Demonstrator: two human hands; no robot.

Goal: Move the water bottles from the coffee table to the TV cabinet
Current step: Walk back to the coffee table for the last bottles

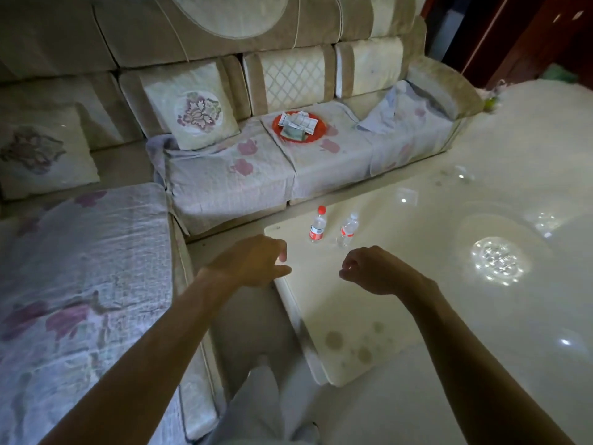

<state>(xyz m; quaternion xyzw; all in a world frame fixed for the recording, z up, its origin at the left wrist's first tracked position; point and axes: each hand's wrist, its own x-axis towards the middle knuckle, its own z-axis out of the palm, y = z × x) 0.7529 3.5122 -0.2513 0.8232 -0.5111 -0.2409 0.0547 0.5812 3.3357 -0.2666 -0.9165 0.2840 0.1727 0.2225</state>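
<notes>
- Left grip (253,261), right grip (372,271): loosely curled, empty.
- 2 clear, red-labelled bottles upright on tabletop (353,316): red-cap bottle (317,224), pale-cap bottle (348,229).

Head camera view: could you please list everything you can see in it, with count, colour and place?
water bottles: 2, clear with red labels, standing on the coffee table's far corner; red-capped bottle to the left of the second bottle
coffee table: 1, glossy cream, in front of the sofa
sofa: 1, beige, L-shaped, along the far and left sides
seat covers: white with pink flowers, over the sofa seats
cushions: 2, cream with a purple floral motif, against the backrest
plate: 1, red, on the middle seat
papers: several, white, on the plate
crumpled cloth: 1, pale, on the right seat
left hand: empty, over the table's near-left edge
right hand: empty, loosely curled, above the table
</notes>
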